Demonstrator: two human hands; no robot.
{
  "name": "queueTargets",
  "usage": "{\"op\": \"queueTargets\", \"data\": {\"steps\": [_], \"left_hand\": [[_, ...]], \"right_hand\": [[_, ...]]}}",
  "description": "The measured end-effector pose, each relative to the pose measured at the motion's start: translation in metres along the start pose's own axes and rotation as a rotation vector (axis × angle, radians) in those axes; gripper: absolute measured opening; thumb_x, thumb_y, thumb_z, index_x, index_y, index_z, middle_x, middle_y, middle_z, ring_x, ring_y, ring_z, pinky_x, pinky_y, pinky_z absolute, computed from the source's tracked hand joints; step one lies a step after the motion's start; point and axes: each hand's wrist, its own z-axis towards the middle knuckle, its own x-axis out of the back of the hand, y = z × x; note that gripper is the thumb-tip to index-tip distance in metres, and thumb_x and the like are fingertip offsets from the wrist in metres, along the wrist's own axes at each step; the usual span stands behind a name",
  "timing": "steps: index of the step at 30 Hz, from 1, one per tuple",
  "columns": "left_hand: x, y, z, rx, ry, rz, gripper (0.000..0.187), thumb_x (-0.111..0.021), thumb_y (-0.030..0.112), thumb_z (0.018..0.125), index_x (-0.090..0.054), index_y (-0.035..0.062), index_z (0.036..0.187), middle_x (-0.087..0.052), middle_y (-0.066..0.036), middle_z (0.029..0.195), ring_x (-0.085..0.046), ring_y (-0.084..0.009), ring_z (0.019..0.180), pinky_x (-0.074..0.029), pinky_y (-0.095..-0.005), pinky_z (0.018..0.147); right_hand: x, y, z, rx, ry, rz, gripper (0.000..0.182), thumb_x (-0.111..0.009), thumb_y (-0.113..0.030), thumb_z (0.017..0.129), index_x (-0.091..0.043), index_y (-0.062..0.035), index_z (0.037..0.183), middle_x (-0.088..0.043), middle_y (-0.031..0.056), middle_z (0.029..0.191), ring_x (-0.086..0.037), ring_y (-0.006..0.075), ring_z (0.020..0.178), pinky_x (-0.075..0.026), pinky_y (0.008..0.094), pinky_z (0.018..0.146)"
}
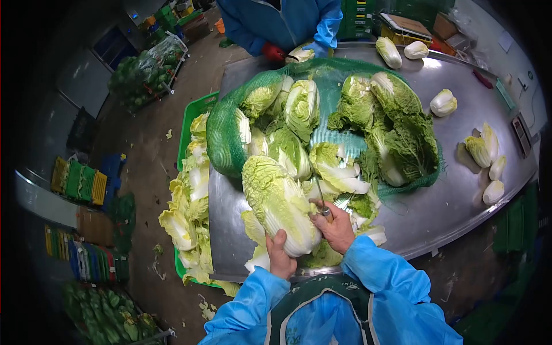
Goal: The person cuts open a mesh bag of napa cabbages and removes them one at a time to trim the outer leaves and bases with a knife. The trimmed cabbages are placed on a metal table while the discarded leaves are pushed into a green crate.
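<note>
A large napa cabbage (277, 204) is tilted over the table's near edge, its white base toward me. My left hand (280, 256) grips it from below on the left, thumb up along its side. In my right hand (336, 230) is a knife (326, 212); its thin blade points away from me, and the fingertips are against the cabbage's right side. Loose cabbage leaves (339, 169) lie just beyond the knife. Behind them a green mesh sack (224, 138) spreads open around several whole cabbages (302, 109).
A metal table (471, 190) carries small trimmed cabbages (444, 103) at the right. Left of it, a green crate (187, 129) overflows with pale leaves (187, 201). Across the table, a co-worker in blue (282, 26) has a red-gloved hand (273, 52) at another cabbage.
</note>
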Motion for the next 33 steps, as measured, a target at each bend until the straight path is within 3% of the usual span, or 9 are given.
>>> {"op": "queueTargets", "data": {"steps": [3, 6, 8, 11, 24, 28, 30, 32, 33], "left_hand": [[0.002, -0.009, -0.001, 0.015, 0.064, 0.001, 0.066, -0.063, 0.04, 0.082, -0.042, -0.0012, 0.129, -0.056, -0.015, 0.12, -0.058, -0.0279, 0.107, -0.048, -0.0412, 0.092], [-0.004, -0.008, -0.004, -0.085, -0.013, 0.089, 0.068, -0.063, 0.042, 0.081, -0.041, -0.0009, 0.129, -0.056, -0.015, 0.12, -0.058, -0.0287, 0.107, -0.048, -0.0416, 0.092], [0.0, -0.012, 0.002, -0.069, -0.037, 0.026, 0.068, -0.063, 0.041, 0.081, -0.041, -0.0011, 0.129, -0.056, -0.015, 0.121, -0.058, -0.0285, 0.107, -0.048, -0.0414, 0.092], [0.0, -0.004, 0.009, -0.053, -0.047, -0.038, 0.071, -0.067, 0.033, 0.079, -0.035, 0.0009, 0.133, -0.052, -0.015, 0.123, -0.055, -0.0287, 0.109, -0.046, -0.0421, 0.093], [-0.007, 0.006, 0.007, -0.092, -0.066, 0.024, 0.084, -0.073, 0.026, 0.071, -0.027, 0.0032, 0.138, -0.048, -0.015, 0.125, -0.053, -0.0287, 0.111, -0.045, -0.0422, 0.095], [-0.012, 0.013, 0.005, -0.101, -0.084, 0.06, 0.085, -0.073, 0.025, 0.07, -0.028, 0.0027, 0.138, -0.05, -0.015, 0.123, -0.053, -0.0283, 0.11, -0.045, -0.0415, 0.095], [-0.01, 0.017, 0.008, 0.022, -0.174, 0.06, 0.084, -0.073, 0.024, 0.069, -0.029, 0.0018, 0.137, -0.051, -0.014, 0.123, -0.053, -0.0274, 0.11, -0.044, -0.0392, 0.095], [-0.014, 0.029, 0.007, 0.06, -0.264, 0.146, 0.083, -0.072, 0.022, 0.069, -0.03, 0.0013, 0.137, -0.051, -0.014, 0.123, -0.053, -0.0266, 0.111, -0.043, -0.0379, 0.096], [-0.017, 0.034, 0.005, 0.108, -0.355, 0.238, 0.082, -0.072, 0.02, 0.069, -0.03, 0.0008, 0.137, -0.051, -0.014, 0.123, -0.053, -0.0258, 0.111, -0.043, -0.0366, 0.096]], "right_hand": [[0.002, 0.022, 0.0, 0.0, 0.057, -0.129, 0.034, -0.065, -0.015, 0.085, -0.058, 0.0016, 0.114, -0.059, -0.0002, 0.072, -0.049, 0.0053, 0.063, -0.043, 0.0238, 0.056], [0.001, 0.025, 0.005, 0.031, 0.174, -0.06, 0.03, -0.063, -0.014, 0.086, -0.059, 0.0016, 0.111, -0.056, -0.0025, 0.066, -0.046, 0.0041, 0.054, -0.039, 0.0234, 0.049], [0.004, 0.011, -0.003, -0.243, 0.172, 0.184, 0.029, -0.064, -0.016, 0.086, -0.059, 0.0007, 0.11, -0.053, -0.0039, 0.062, -0.043, 0.0034, 0.048, -0.035, 0.0216, 0.044], [0.009, -0.019, -0.007, -0.309, 0.106, 0.193, 0.032, -0.065, -0.017, 0.086, -0.059, -0.0005, 0.113, -0.052, -0.0039, 0.062, -0.042, 0.0035, 0.047, -0.033, 0.0198, 0.042], [0.002, -0.003, 0.008, -0.074, 0.016, -0.003, 0.034, -0.062, -0.014, 0.086, -0.056, 0.0005, 0.116, -0.06, -0.0006, 0.079, -0.044, 0.0039, 0.059, -0.038, 0.0203, 0.053], [0.015, -0.018, 0.016, -0.212, -0.001, -0.007, 0.038, -0.062, -0.012, 0.084, -0.054, -0.0004, 0.12, -0.061, 0.001, 0.079, -0.046, 0.0045, 0.06, -0.039, 0.0208, 0.052], [0.03, -0.042, 0.038, -0.292, 0.025, 0.037, 0.047, -0.063, -0.011, 0.082, -0.049, -0.002, 0.126, -0.063, 0.0071, 0.097, -0.048, 0.0045, 0.061, -0.04, 0.0205, 0.05], [0.036, -0.069, 0.055, -0.077, -0.105, 0.022, 0.059, -0.068, -0.015, 0.079, -0.045, -0.0014, 0.131, -0.057, 0.0132, 0.119, -0.057, 0.0107, 0.079, -0.048, 0.0233, 0.063], [0.03, -0.088, 0.06, 0.004, -0.197, -0.053, 0.067, -0.072, -0.02, 0.077, -0.041, 0.001, 0.133, -0.048, 0.0137, 0.131, -0.056, 0.0181, 0.103, -0.047, 0.0276, 0.084]]}}
